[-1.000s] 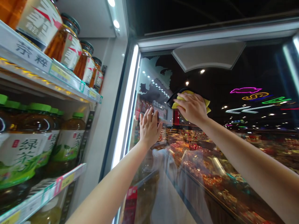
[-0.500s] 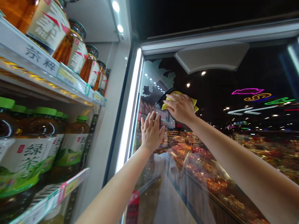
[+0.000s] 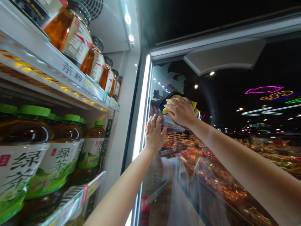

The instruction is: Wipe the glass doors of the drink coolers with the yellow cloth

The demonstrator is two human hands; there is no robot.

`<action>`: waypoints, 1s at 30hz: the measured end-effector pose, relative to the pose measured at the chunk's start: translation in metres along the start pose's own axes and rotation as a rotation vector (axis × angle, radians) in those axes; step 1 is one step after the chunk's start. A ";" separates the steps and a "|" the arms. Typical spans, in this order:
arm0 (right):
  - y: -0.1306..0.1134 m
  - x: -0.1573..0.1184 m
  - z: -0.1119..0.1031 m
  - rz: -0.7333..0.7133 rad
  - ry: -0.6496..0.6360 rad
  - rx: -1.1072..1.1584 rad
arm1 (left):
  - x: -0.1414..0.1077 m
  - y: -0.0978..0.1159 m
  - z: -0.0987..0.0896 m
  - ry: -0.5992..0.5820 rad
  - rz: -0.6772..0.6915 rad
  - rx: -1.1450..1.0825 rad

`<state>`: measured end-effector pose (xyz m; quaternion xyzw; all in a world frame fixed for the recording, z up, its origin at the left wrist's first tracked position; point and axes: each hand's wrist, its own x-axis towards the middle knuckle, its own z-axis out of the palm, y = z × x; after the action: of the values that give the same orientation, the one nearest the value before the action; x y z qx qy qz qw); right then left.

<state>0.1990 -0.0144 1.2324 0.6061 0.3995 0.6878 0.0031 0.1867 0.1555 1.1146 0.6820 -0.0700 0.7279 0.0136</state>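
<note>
A glass door (image 3: 225,94) in a pale frame fills the middle and right. My right hand (image 3: 182,110) presses a yellow cloth (image 3: 194,105) with a dark edge against the upper part of the glass, its fingers spread over the cloth. Lower and to the left, my left hand (image 3: 154,133) rests on the glass with its fingers apart and nothing in it. A frosted leaf-like decal (image 3: 171,78) lies above the cloth, near the door's top left corner.
Shelves on the left hold amber bottles (image 3: 76,40) above and green-capped tea bottles (image 3: 58,153) below. A bright light strip (image 3: 142,116) runs along the door frame. Neon signs (image 3: 264,90) and lit goods show through or in the glass.
The view has shifted, so the shelves and door frame sit farther right and lower. Both hands remain on the glass, and the cloth stays under my right hand close to the decal.
</note>
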 end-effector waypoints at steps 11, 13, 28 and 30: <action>-0.024 0.052 0.019 0.050 -0.050 0.037 | -0.010 -0.008 -0.001 0.024 0.044 0.028; -0.023 0.037 0.013 -0.064 -0.079 0.046 | -0.011 -0.007 -0.001 0.027 0.045 0.030; -0.041 0.057 0.035 -0.140 -0.124 0.089 | -0.025 -0.014 -0.001 0.032 0.035 -0.016; -0.029 0.046 0.024 -0.198 -0.140 0.098 | -0.029 -0.016 -0.002 0.034 0.024 -0.019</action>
<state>0.1931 0.0406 1.2532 0.6097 0.4893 0.6197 0.0689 0.1885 0.1733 1.0868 0.6683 -0.0847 0.7389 0.0127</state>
